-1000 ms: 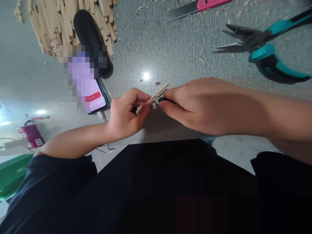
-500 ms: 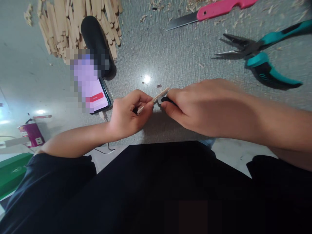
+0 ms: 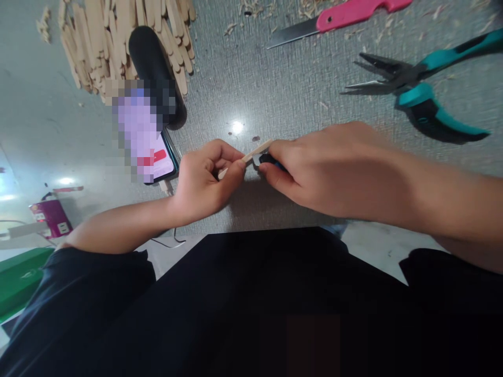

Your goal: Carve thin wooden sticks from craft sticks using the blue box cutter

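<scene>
Between the thumb and fingers of my left hand [image 3: 210,178] is a pale wooden craft stick [image 3: 257,150], slanting up to the right. My right hand [image 3: 330,170] is closed around a small black-handled tool [image 3: 271,160], most of which is hidden in the fist. A short bright metal part of this tool shows right at the stick's underside; its exact kind is unclear. The stick's upper end lies close to my right index finger. Both hands are over the grey textured table, near its front edge.
Many craft sticks [image 3: 88,42] lie in a heap at upper left, beside a black case [image 3: 151,63] and a phone [image 3: 143,136]. A pink-handled folding saw or knife [image 3: 353,15] and teal-handled pliers [image 3: 408,78] lie at upper right. Wood shavings [image 3: 314,6] are scattered about.
My left hand has tilted slightly, and its fingers have shifted a little on the stick. The right hand stays by the stick with the tool, its back slightly raised.
</scene>
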### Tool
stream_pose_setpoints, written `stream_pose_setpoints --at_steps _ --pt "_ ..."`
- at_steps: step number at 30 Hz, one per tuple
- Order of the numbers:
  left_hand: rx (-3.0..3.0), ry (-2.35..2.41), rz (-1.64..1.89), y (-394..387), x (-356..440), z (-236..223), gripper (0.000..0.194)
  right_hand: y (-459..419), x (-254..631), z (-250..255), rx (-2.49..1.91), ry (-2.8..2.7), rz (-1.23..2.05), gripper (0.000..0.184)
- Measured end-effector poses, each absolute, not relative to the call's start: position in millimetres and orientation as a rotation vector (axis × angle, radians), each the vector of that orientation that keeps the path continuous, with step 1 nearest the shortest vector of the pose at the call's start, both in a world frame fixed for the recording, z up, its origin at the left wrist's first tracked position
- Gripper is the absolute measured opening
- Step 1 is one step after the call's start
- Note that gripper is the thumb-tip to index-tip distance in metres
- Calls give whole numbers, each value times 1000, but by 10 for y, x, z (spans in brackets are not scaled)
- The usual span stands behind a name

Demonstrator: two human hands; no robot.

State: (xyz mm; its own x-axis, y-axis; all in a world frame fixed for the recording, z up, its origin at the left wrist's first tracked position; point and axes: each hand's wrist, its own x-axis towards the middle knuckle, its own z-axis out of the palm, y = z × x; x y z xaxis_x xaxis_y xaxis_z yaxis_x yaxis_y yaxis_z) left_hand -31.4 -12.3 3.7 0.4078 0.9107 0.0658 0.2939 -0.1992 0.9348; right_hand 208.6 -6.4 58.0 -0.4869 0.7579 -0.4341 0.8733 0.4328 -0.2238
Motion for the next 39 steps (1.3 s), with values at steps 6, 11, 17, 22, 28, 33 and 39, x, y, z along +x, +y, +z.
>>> stream_pose_setpoints --at_steps 6,11,17,22,28,33,39 --pt "1602 1075 779 -103 -315 69 19 -30 2135 595 1344 2459 -570 51" --pt "1542 1061 809 -81 -303 75 17 65 2213 560 1376 2399 -593 49" --pt "1652 1092 838 -95 -303 64 15 15 2205 592 1372 2465 -800 49" --pt "1724 1103 836 -98 -322 40 16 -31 2193 626 1386 2479 -882 51" --pt "1794 1038 925 -104 -302 23 16 -25 2196 603 1409 2455 -927 53" --pt "1683 1119 805 -114 -317 38 16 -50 2149 551 1476 2475 -762 50" --pt "1501 1060 723 -54 -323 75 22 -48 2085 620 1415 2442 -545 55"
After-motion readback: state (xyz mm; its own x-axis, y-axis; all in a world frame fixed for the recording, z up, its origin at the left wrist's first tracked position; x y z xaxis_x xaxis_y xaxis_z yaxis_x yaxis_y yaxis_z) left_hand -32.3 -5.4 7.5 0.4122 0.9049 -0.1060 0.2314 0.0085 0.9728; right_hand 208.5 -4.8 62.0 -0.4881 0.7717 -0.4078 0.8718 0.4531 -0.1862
